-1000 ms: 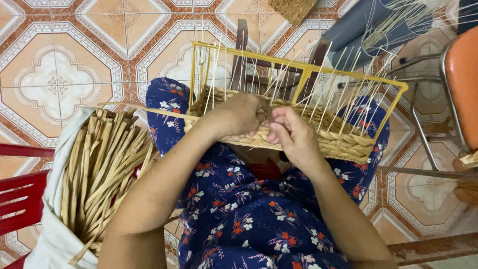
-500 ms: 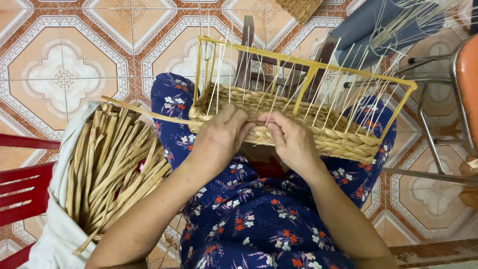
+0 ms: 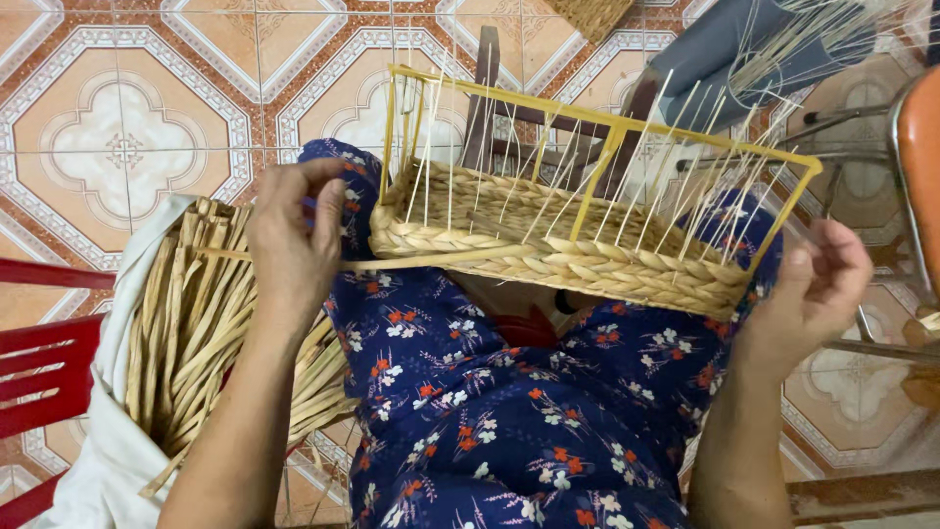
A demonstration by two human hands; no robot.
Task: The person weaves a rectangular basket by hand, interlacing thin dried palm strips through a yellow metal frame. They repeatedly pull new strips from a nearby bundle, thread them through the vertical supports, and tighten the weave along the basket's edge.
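Observation:
A half-woven straw basket (image 3: 587, 257) on a yellow wire frame (image 3: 607, 122) rests on my lap, with thin pale stakes standing up from its woven wall. My left hand (image 3: 292, 240) is at the basket's left end, pinching a flat straw strand (image 3: 441, 261) that runs taut to the woven wall. My right hand (image 3: 811, 289) is at the basket's right corner, fingers curled around the frame's edge and the stakes there. My lap is covered by blue floral cloth (image 3: 509, 431).
A bundle of loose straw strands (image 3: 196, 333) lies on white cloth (image 3: 108, 460) over a red chair (image 3: 39, 362) at my left. Patterned floor tiles (image 3: 117, 127) lie ahead. A wooden stool (image 3: 490, 98), an orange chair (image 3: 916, 157) and another sheaf of thin stakes (image 3: 803, 39) stand beyond.
My hands were together at the middle of the basket's front wall. They have moved apart: the left pulled a strand out to the left, the right went to the right corner.

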